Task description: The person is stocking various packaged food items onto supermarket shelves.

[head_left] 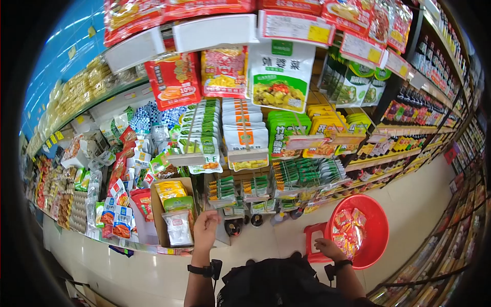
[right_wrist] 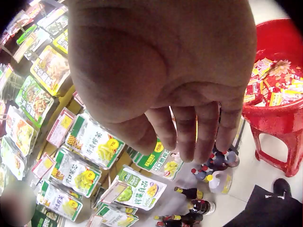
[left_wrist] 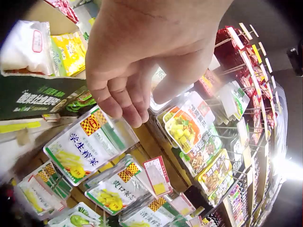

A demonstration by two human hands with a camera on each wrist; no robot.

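At the peg wall of a shop aisle.

Left hand point(left_wrist: 142, 52): was raised, fingers loosely curled, gripping nothing that showed. Its fingertips lay just beside the clear top strip of a hanging packet point(left_wrist: 87, 144); contact could not be told.

Packet: white and green film pouch picturing pickled vegetables. It hung on a peg among like pouches in the lower rows of the display. Judged light, soft, slippery-skinned and easily punctured. Best taken by the flat top strip beside the peg hole, pinched between thumb and forefinger, then slid straight off.

Right hand point(right_wrist: 161, 80): was held low, fingers slack and slightly bent, empty, just beside a basin point(right_wrist: 279, 111).

Basin: red plastic, partly filled with small red sachets point(right_wrist: 272, 85). It sat on a red stool point(right_wrist: 258, 144).

Bottles point(right_wrist: 208, 172): stood on the floor under the display.

Floor point(head_left: 409, 204): was pale glossy tile.

Room: narrow aisle with stocked shelves point(head_left: 434, 87) along both sides. A carton point(head_left: 156, 215) of bagged goods stood at left.
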